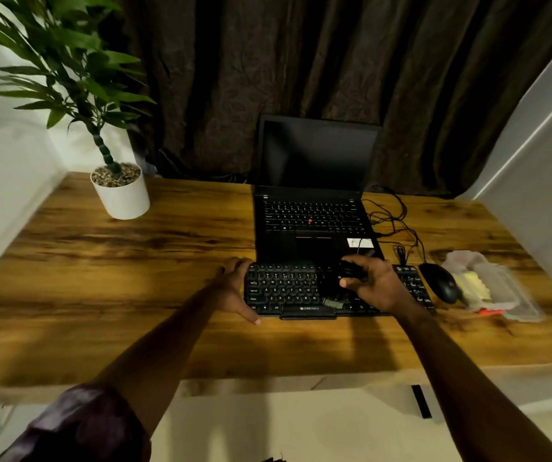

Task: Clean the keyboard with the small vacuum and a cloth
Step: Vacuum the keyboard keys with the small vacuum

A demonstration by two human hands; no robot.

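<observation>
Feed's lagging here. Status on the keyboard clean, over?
Left hand holds keyboard at its left end. Right hand grips vacuum, nozzle at the bottom keys. Mouse just right, not in the way.

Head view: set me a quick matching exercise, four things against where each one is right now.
Things:
1 potted plant
2 mouse
3 left hand
4 right hand

Places:
A holds the keyboard's left end
B over the keyboard, holding the small vacuum
C far left corner of the desk
D just right of the keyboard

Pairs: 1-C, 2-D, 3-A, 4-B
</observation>
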